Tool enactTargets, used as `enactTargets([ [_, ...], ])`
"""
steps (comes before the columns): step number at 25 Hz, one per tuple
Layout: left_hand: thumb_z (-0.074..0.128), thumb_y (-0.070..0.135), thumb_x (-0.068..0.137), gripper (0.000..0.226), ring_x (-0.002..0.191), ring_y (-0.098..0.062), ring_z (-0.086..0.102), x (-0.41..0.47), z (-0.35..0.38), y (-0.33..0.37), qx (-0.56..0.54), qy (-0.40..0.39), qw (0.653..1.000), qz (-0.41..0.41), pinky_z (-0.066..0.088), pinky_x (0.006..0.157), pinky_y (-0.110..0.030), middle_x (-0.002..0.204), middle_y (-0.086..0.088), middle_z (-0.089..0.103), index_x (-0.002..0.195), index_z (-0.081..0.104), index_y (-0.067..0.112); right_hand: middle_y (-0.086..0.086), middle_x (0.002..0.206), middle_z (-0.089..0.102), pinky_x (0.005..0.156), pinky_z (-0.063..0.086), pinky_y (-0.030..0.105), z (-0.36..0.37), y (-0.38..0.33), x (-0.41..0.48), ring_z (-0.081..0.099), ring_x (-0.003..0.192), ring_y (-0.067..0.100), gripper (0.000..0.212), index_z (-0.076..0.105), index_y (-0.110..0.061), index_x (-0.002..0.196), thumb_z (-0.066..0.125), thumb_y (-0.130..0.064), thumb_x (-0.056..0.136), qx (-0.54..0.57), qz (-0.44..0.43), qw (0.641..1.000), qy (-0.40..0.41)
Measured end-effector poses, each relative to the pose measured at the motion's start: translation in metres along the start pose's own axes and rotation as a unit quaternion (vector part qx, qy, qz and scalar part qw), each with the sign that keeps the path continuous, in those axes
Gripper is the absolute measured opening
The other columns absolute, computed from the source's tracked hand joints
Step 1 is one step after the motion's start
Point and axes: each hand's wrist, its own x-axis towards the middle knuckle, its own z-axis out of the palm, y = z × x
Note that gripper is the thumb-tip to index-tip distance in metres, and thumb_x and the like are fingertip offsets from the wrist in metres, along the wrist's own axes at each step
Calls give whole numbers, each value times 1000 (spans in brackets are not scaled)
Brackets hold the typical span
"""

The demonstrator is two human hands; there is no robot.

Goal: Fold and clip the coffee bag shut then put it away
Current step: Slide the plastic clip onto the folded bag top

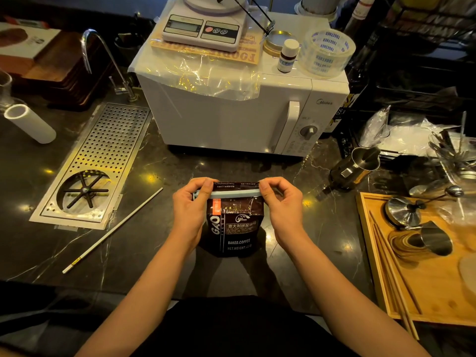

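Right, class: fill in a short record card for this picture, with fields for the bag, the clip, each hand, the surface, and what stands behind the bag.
bag: dark coffee bag, upright, top folded over
clip: pale blue bar clip lying across the folded top
left hand: left hand pinching the clip's left end
right hand: right hand pinching the clip's right end
surface: dark marble counter
behind the bag: white microwave with a scale on top
task stage: clip at the fold; bag not yet put away
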Motion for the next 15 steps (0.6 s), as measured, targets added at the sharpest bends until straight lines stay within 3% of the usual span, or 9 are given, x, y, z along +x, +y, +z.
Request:
enactTargets([
  [3,57,19,96,17,88,-25,70,-2,-1,-4,48,10,999,14,59,75,-35,99,-15,71,95,72,12,-19,76,71,63,53,15,-5,0,-1,66,73,-4,12,68,-19,88,63,-10,95,-6,5,1000,-22],
  [6,58,21,96,16,84,-17,71,-4,-1,-4,74,30,996,31,59,70,-30,93,-1,72,92,72,16,-19,75,69,65,53,15,-8,-2,0,64,73,-4,12,68,-19,86,63,-11,95,-36,-8,999,-33],
  [11,60,24,93,16,78,-18,72,-7,2,-3,-29,13,999,-23,59,66,-29,84,-2,75,86,73,18,-18,71,66,64,52,16,-3,-2,-1,60,70,-4,16,67,-19,81,63,-10,94,-45,-22,999,-18],
  [15,61,25,94,14,79,-11,73,-5,0,-3,33,25,999,10,58,66,-24,85,6,77,91,74,23,-19,74,70,64,51,13,-1,0,-4,65,73,-5,12,69,-17,87,63,-11,95,-14,-1,1000,5],
])
